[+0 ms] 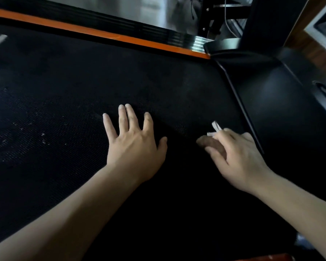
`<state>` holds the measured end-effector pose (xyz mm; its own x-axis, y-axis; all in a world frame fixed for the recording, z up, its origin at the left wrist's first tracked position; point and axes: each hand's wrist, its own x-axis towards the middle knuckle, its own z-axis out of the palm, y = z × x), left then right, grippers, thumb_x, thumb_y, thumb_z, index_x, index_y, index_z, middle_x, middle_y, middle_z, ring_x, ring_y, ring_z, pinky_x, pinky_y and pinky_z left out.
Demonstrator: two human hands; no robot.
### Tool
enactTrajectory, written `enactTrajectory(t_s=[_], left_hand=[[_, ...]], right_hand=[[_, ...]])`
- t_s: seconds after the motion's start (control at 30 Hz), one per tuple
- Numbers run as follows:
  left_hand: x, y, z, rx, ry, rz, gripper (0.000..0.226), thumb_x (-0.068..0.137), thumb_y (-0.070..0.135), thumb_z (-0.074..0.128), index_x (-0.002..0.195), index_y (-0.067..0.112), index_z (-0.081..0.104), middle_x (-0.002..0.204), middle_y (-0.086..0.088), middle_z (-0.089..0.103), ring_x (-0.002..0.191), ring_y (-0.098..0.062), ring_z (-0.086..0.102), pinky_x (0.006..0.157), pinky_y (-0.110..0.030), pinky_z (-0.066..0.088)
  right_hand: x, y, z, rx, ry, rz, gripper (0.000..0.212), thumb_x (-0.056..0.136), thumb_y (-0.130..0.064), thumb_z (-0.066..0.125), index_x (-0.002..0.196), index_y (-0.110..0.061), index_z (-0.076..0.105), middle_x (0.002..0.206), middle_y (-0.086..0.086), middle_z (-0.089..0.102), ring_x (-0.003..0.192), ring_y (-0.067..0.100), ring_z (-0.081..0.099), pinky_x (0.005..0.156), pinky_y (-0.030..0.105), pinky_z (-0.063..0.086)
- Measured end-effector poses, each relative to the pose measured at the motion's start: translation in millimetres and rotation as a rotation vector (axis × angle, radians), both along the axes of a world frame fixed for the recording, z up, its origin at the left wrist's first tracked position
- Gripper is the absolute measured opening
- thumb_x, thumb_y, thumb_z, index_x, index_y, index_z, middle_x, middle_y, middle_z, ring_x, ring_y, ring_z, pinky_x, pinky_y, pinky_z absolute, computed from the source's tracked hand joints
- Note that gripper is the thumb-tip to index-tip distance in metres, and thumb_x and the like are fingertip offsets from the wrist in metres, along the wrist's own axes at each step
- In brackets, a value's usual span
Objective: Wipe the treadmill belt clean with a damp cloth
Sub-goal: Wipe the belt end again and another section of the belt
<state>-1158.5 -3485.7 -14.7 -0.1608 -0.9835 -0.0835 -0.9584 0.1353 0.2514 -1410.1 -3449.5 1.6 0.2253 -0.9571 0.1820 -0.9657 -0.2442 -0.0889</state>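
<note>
The black textured treadmill belt (64, 87) fills most of the head view, with pale specks of dirt on its left part. My left hand (135, 143) lies flat on the belt near the middle, fingers spread and straight. To its right, my right hand (237, 157) grips a small brown cloth (212, 145) bunched under the fingers, with a white tag or strip (215, 127) sticking out above it. The cloth touches the belt close to the belt's right end.
An orange side rail (102, 33) with a black ribbed strip runs along the belt's far edge. The black motor cover (279, 102) and an upright post (271, 19) stand at the right. Cables and a wooden floor show at the top right.
</note>
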Motion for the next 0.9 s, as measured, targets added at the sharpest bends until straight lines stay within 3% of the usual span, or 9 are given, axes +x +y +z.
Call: enactTrajectory(t_s=[0.07, 0.17, 0.3, 0.37, 0.47, 0.6, 0.7, 0.9], left_hand=[[-5, 2, -1, 0.000, -0.006, 0.012, 0.083, 0.099, 0.066, 0.023, 0.163, 0.015, 0.006, 0.167, -0.030, -0.010, 0.156, -0.038, -0.021, 0.121, -0.067, -0.011], [-5, 2, -3, -0.021, -0.017, 0.014, 0.080, 0.098, 0.068, 0.012, 0.162, 0.021, 0.007, 0.168, -0.029, -0.008, 0.156, -0.040, -0.019, 0.121, -0.068, -0.010], [-4, -1, -4, -0.001, 0.005, -0.024, 0.078, 0.088, 0.073, 0.007, 0.160, 0.043, 0.004, 0.172, -0.009, -0.011, 0.154, -0.042, -0.022, 0.117, -0.072, -0.013], [-6, -2, -2, 0.018, -0.008, -0.012, 0.079, 0.087, 0.075, 0.006, 0.160, 0.044, 0.001, 0.172, -0.005, -0.014, 0.154, -0.041, -0.025, 0.117, -0.073, -0.013], [-14, -7, 2, 0.042, -0.022, 0.031, 0.075, 0.094, 0.077, 0.012, 0.159, 0.042, -0.001, 0.171, -0.007, -0.016, 0.153, -0.042, -0.027, 0.115, -0.075, -0.015], [-30, -14, 5, 0.070, -0.035, 0.096, 0.076, 0.094, 0.075, 0.017, 0.159, 0.041, -0.004, 0.170, -0.009, -0.020, 0.151, -0.042, -0.031, 0.112, -0.076, -0.018], [-35, -15, 1, 0.057, -0.029, 0.141, 0.076, 0.094, 0.077, 0.014, 0.159, 0.042, -0.006, 0.170, -0.009, -0.022, 0.151, -0.041, -0.033, 0.112, -0.076, -0.019], [-37, -14, -6, -0.005, -0.037, 0.160, 0.084, 0.085, 0.081, 0.005, 0.159, 0.044, -0.006, 0.171, -0.007, -0.019, 0.152, -0.040, -0.030, 0.113, -0.075, -0.019]], right_hand=[[-9, -46, -1, -0.060, 0.044, -0.059, 0.039, 0.094, -0.047, 0.044, 0.113, -0.016, 0.060, 0.111, 0.003, 0.067, 0.093, 0.030, 0.068, 0.082, 0.045, 0.041], [-12, -103, -1, -0.030, 0.036, -0.198, 0.028, 0.099, -0.041, 0.047, 0.110, -0.017, 0.054, 0.117, 0.004, 0.065, 0.101, 0.031, 0.064, 0.087, 0.045, 0.036], [-7, -71, -5, -0.055, -0.030, -0.033, 0.034, 0.097, -0.043, 0.048, 0.114, -0.016, 0.057, 0.113, 0.001, 0.064, 0.093, 0.028, 0.065, 0.084, 0.043, 0.039], [-10, -67, -2, 0.002, -0.070, 0.043, 0.039, 0.094, -0.046, 0.045, 0.114, -0.016, 0.058, 0.110, -0.002, 0.064, 0.091, 0.023, 0.064, 0.083, 0.039, 0.036], [-16, -130, 3, 0.006, -0.031, 0.062, 0.038, 0.094, -0.045, 0.047, 0.115, -0.016, 0.059, 0.116, 0.002, 0.065, 0.101, 0.029, 0.063, 0.083, 0.038, 0.030], [-13, -233, 1, -0.046, -0.046, -0.093, 0.023, 0.100, -0.041, 0.050, 0.106, -0.019, 0.052, 0.115, 0.005, 0.061, 0.105, 0.032, 0.060, 0.095, 0.045, 0.033], [-7, -274, -4, -0.076, -0.047, -0.137, 0.025, 0.102, -0.042, 0.047, 0.110, -0.019, 0.052, 0.122, 0.007, 0.062, 0.109, 0.032, 0.060, 0.102, 0.050, 0.032], [-38, -313, 6, -0.123, 0.150, -0.207, 0.036, 0.102, -0.046, 0.044, 0.124, -0.019, 0.054, 0.126, 0.010, 0.062, 0.116, 0.036, 0.056, 0.099, 0.050, 0.032]])
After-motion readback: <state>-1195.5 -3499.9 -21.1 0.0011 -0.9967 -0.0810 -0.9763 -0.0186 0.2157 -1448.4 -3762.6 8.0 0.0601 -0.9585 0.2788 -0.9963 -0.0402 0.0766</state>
